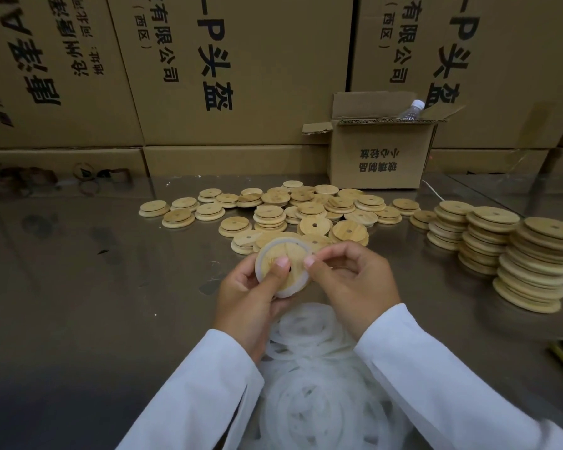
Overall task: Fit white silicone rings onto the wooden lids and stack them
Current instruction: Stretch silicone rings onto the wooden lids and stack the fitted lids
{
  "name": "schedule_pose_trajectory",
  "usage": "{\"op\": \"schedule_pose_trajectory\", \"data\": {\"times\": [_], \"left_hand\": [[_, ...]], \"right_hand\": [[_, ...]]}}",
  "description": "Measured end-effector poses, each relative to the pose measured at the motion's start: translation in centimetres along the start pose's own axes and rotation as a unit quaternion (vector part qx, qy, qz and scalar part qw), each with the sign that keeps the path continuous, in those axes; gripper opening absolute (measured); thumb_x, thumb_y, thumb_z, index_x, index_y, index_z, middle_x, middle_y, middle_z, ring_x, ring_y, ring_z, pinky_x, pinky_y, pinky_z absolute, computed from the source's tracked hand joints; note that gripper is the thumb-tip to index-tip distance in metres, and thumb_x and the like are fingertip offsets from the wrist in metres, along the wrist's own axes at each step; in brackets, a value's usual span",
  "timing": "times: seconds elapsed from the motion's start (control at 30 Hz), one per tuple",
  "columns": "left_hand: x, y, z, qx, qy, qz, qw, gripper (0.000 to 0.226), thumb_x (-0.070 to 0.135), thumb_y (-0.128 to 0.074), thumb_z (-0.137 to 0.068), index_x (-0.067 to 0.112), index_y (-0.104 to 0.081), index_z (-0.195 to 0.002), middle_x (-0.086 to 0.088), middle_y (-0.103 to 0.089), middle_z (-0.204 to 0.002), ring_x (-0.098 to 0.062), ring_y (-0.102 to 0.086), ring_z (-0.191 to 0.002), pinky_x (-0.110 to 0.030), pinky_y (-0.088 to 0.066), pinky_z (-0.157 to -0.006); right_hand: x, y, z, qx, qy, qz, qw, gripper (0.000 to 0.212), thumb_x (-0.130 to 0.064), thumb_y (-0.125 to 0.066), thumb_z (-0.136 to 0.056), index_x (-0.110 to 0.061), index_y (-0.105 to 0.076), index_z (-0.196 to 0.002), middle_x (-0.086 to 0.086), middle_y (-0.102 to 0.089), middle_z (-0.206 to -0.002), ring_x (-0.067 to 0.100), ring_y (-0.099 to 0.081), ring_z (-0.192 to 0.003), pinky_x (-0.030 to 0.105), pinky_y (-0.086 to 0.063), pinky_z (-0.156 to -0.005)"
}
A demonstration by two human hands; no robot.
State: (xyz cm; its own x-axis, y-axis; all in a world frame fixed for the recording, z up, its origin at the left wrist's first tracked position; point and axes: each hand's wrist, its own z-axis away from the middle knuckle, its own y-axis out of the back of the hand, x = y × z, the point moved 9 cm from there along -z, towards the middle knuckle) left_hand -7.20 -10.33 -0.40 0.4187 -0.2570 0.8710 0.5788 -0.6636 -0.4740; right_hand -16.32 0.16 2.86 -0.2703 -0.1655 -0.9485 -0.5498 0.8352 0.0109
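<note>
A round wooden lid (288, 251) is held up over the table, with a white silicone ring (291, 289) around its rim. My left hand (251, 293) grips the lid from below, thumb pressed on its face. From the right, my right hand (351, 280) pinches the lid's edge and the ring with thumb and curled fingers. Several loose white silicone rings (309, 332) lie in a pile on the table below my hands. Bare wooden lids (293, 206) are scattered behind. Three leaning stacks of lids (514, 258) stand at the right.
An open small cardboard box (381, 154) with a plastic bottle (411, 110) in it stands behind the lids. Large cardboard cartons (208, 76) wall off the back. The table (95, 271) is shiny metal. A white cable (433, 190) runs at the right.
</note>
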Motion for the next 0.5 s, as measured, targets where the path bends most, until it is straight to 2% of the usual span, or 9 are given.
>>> {"op": "schedule_pose_trajectory", "data": {"times": [0.1,0.17,0.33,0.43,0.5], "left_hand": [[0.2,0.0,0.1,0.008,-0.008,0.019,1.0,0.038,0.019,-0.063,-0.07,0.002,-0.063,-0.104,-0.011,-0.072,-0.093,-0.018,-0.07,-0.085,-0.025,-0.056,-0.065],[0.1,-0.1,0.0,0.005,-0.004,0.019,1.0,0.04,0.016,-0.064,-0.071,0.0,-0.062,-0.107,-0.014,-0.071,-0.097,-0.021,-0.069,-0.088,-0.029,-0.058,-0.071],[-0.7,0.1,-0.2,-0.011,0.019,-0.085,0.996,0.03,0.006,-0.066,-0.077,0.004,-0.064,-0.107,-0.015,-0.071,-0.097,-0.027,-0.067,-0.092,-0.042,-0.053,-0.087],[-0.6,0.3,-0.3,-0.011,0.012,-0.131,0.991,0.022,0.017,-0.066,-0.079,0.01,-0.068,-0.1,-0.013,-0.072,-0.093,-0.028,-0.067,-0.091,-0.046,-0.052,-0.089],[-0.2,0.3,-0.2,-0.014,-0.001,-0.149,0.989,0.027,0.028,-0.066,-0.075,0.013,-0.07,-0.097,-0.013,-0.072,-0.093,-0.028,-0.067,-0.091,-0.045,-0.053,-0.088]], "right_hand": [[0.0,0.2,0.4,0.028,0.024,0.041,0.998,0.013,-0.022,-0.075,-0.073,-0.028,-0.063,-0.073,-0.011,-0.069,-0.07,0.001,-0.065,-0.066,0.015,-0.051,-0.065],[-0.4,0.5,0.5,0.044,0.044,0.067,0.996,0.012,-0.022,-0.073,-0.074,-0.028,-0.065,-0.069,-0.015,-0.069,-0.069,-0.001,-0.065,-0.064,0.014,-0.05,-0.063],[-0.5,1.4,0.2,0.071,0.062,0.119,0.988,0.014,-0.02,-0.071,-0.076,-0.027,-0.066,-0.065,-0.017,-0.068,-0.067,0.001,-0.064,-0.063,0.02,-0.052,-0.066],[-0.6,1.1,0.2,0.056,0.069,0.163,0.983,0.014,-0.025,-0.07,-0.077,-0.028,-0.064,-0.065,-0.019,-0.066,-0.066,-0.003,-0.062,-0.064,0.014,-0.051,-0.064],[-0.6,1.1,0.1,0.051,0.069,0.17,0.982,0.016,-0.025,-0.069,-0.077,-0.029,-0.062,-0.064,-0.017,-0.065,-0.064,-0.004,-0.061,-0.063,0.01,-0.048,-0.061]]}}
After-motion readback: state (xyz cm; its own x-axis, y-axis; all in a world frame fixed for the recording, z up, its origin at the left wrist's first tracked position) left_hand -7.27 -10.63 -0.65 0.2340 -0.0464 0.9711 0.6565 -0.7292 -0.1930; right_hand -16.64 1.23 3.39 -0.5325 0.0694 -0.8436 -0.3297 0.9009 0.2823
